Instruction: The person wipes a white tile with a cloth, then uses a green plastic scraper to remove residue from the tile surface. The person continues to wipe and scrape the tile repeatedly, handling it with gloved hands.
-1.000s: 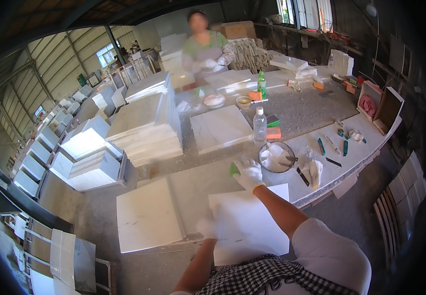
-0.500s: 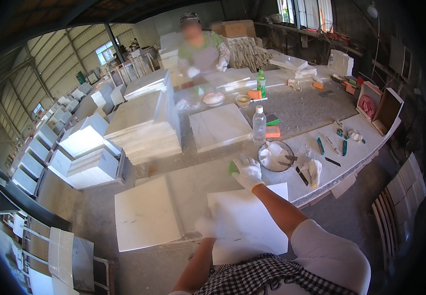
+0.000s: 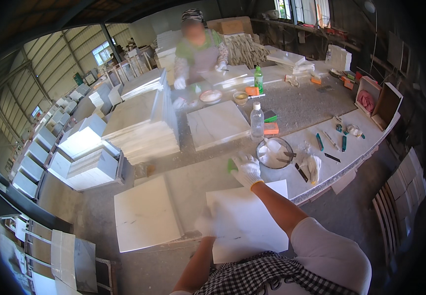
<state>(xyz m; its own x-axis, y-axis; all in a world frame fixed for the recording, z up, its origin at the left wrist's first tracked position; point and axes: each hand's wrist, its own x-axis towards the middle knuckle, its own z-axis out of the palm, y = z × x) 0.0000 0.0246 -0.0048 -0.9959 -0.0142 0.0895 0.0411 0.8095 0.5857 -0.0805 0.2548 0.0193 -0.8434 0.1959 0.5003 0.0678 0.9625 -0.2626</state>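
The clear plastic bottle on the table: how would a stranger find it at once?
On the long grey worktable, look just beyond the round metal bowl. The clear plastic bottle stands upright there, white-capped, beside a square white tile; the farther bottle is green.

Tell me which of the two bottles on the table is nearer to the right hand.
The clear bottle with the white cap. It stands just beyond the gloved right hand, while the green bottle stands farther back.

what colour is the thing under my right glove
Green, a small pad beneath the gloved right hand; head view.
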